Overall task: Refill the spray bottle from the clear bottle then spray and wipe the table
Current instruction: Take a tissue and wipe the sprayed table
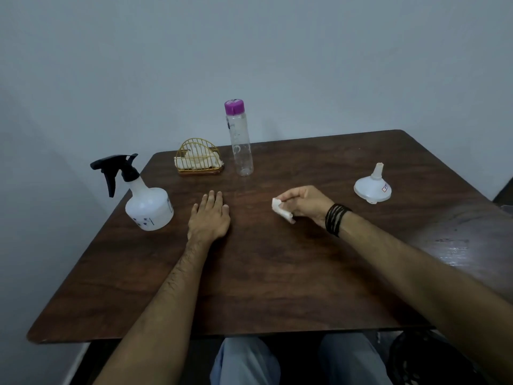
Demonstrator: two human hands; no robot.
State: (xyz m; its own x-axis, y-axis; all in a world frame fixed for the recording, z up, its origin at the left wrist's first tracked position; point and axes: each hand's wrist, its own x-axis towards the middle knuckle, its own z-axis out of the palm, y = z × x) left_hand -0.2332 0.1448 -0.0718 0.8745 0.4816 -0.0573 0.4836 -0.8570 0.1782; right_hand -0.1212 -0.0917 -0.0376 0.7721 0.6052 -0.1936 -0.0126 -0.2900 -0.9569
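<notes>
A white spray bottle point(148, 205) with a black trigger head stands at the left edge of the dark wooden table point(249, 273). The clear bottle point(241, 143) with a purple cap stands upright at the back middle and looks empty. My left hand point(209, 216) lies flat on the table, palm down, just right of the spray bottle, holding nothing. My right hand point(302, 202) is closed on a crumpled white tissue point(281, 209), pressed against the tabletop right of centre.
A gold wire napkin holder point(198, 159) with white tissues stands at the back left, beside the clear bottle. A white funnel point(372, 187) sits upside down at the right. A second dark surface point(458, 245) adjoins the table on the right. Grey walls close in behind and left.
</notes>
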